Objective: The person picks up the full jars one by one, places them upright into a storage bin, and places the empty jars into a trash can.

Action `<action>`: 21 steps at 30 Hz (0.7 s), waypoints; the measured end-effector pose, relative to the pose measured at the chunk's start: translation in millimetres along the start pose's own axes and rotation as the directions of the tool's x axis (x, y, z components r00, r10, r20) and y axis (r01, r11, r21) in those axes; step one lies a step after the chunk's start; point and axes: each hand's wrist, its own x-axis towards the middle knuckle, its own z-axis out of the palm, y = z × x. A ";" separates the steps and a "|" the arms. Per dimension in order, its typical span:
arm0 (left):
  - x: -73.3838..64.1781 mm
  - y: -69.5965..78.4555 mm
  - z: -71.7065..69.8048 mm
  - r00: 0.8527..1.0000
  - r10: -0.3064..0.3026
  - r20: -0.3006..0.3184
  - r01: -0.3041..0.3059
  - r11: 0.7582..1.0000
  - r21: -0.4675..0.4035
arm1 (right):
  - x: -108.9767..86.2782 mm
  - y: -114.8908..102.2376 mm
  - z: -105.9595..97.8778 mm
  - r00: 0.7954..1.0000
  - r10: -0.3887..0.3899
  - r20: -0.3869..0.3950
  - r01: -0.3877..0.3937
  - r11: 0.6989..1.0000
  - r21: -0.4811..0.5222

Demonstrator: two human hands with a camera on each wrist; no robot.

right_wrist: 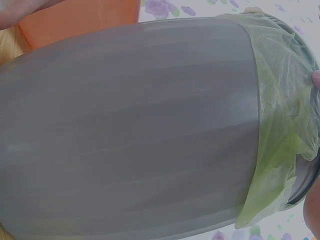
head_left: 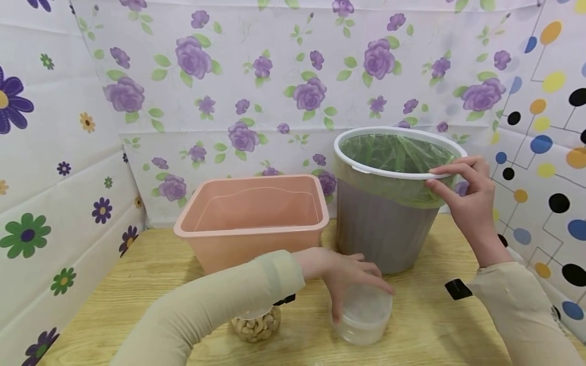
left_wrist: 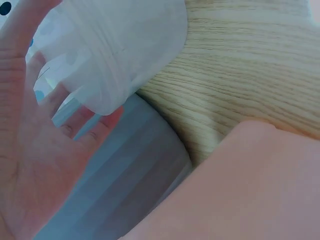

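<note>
My left hand (head_left: 350, 277) spans a round clear plastic container (head_left: 361, 325) with a translucent lid, thumb on its left side and fingers around its far side. In the left wrist view the fingers (left_wrist: 97, 132) lie along the rim of the container (left_wrist: 150, 40). With thumb and fingertips, my right hand (head_left: 471, 188) pinches the white rim of a grey trash can (head_left: 384, 223). A green plastic liner (head_left: 393, 190) is folded over the can's edge under that rim; the right wrist view shows the liner (right_wrist: 275, 115) hanging loosely in creases.
A pink plastic bin (head_left: 252, 236) stands left of the trash can, behind my left forearm. Partly covered by that sleeve, a clear jar of cashews (head_left: 258, 328) sits on the wood-grain table (head_left: 151, 264). Patterned cloth walls (head_left: 274, 101) enclose the table's back and sides.
</note>
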 end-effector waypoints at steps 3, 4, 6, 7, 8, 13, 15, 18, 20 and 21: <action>0.2 -0.3 -2.3 1.000 0.007 0.011 -0.007 1.000 0.008 | 0.8 0.1 0.3 1.000 -0.003 -0.002 0.003 1.000 0.003; 0.6 -0.2 -3.1 1.000 0.010 0.017 -0.011 1.000 0.016 | 0.9 0.0 0.3 1.000 -0.003 -0.003 0.003 1.000 0.003; 1.9 0.1 -5.1 0.999 0.018 0.029 -0.020 0.999 0.043 | 1.4 -0.5 0.5 1.000 0.002 -0.003 -0.002 1.000 0.002; 3.5 0.6 -6.4 0.999 0.025 0.035 -0.027 0.998 0.058 | 1.2 -0.6 -0.1 1.000 0.005 -0.003 -0.005 1.000 0.000; 5.2 1.0 -7.6 0.999 0.032 0.042 -0.034 0.997 0.067 | 1.0 -0.8 -0.7 1.000 0.009 -0.003 -0.009 1.000 -0.003; 10.9 3.3 -18.2 0.997 0.037 0.063 -0.042 0.996 0.079 | 1.2 -1.5 -2.1 1.000 -0.005 0.002 0.005 1.000 -0.010; 10.2 3.8 -24.8 0.998 0.017 0.064 -0.021 0.998 0.057 | 1.8 -1.6 -2.2 1.000 -0.017 0.003 0.017 1.000 -0.012; 5.0 3.4 -34.6 0.998 -0.010 0.062 0.009 1.000 0.011 | 2.4 -1.7 -0.6 0.999 -0.034 0.005 0.034 0.999 -0.011; 0.3 3.6 -41.1 0.998 -0.012 0.068 0.014 1.000 -0.026 | 2.2 -1.3 -0.2 0.999 -0.035 0.003 0.035 0.999 -0.013; -2.4 3.7 -44.6 0.998 -0.010 0.067 0.013 0.999 -0.043 | 2.0 -1.0 -0.1 0.999 -0.032 0.004 0.032 0.999 -0.011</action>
